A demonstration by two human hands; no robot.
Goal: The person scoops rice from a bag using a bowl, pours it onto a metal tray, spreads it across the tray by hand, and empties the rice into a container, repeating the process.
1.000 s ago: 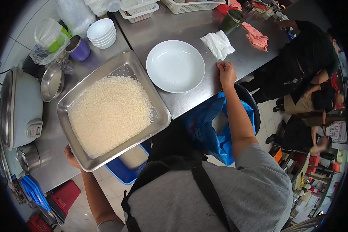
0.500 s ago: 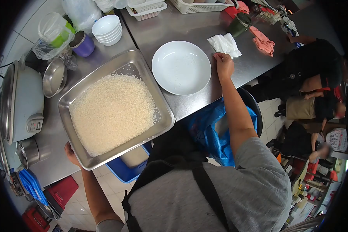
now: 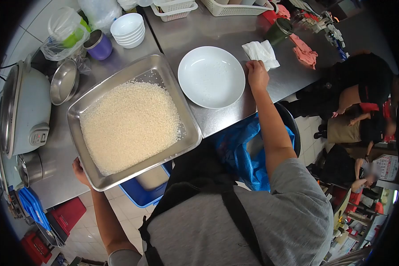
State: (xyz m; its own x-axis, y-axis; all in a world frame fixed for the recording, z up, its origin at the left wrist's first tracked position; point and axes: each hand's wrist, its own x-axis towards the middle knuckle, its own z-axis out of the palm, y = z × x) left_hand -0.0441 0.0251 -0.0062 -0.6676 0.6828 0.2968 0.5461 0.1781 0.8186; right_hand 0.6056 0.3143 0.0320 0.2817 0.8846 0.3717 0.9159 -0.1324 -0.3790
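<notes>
A deep steel tray on the counter holds a broad heap of white rice. My left hand is at the tray's near left corner, by the counter edge; its fingers are partly hidden, so I cannot tell how it grips. To the right of the tray is a white round dish with a few small specks in it. My right hand rests on the counter beyond the dish, fingers curled, against or just beside a folded white cloth or tissue. Whether it pinches anything is hidden.
Left are a rice cooker, a steel bowl, a purple cup and stacked white bowls. Below the counter are a blue bin and a blue bag. Pink gloves lie right; co-workers stand beyond.
The view has shifted slightly, so the counter items sit a little differently in frame. Both my hands keep their places. The co-workers at right have shifted their arms and posture a little.
</notes>
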